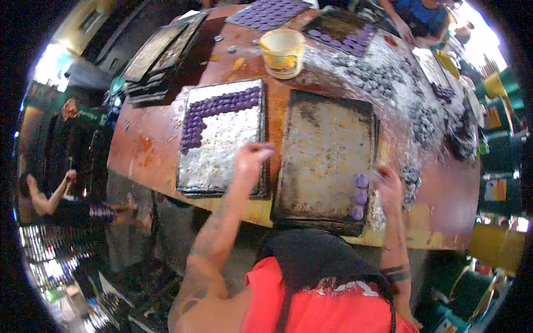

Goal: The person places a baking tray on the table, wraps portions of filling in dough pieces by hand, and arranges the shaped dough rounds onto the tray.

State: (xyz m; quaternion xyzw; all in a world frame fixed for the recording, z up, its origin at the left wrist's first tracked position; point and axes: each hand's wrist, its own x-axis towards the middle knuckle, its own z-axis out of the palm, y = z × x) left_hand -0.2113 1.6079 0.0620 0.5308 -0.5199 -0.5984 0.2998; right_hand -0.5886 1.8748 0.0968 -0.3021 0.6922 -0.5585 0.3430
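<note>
Both hands (253,154) (388,186) reach forward, well apart, partly curled.

on the table (147,139), bucket (282,57) behind left tray (222,158) and right tray (325,150).

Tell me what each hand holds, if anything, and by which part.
Left hand: a small purple piece seems pinched at the fingertips, but blur hides which part is gripped. Right hand: too blurred to tell whether it holds anything.
</note>
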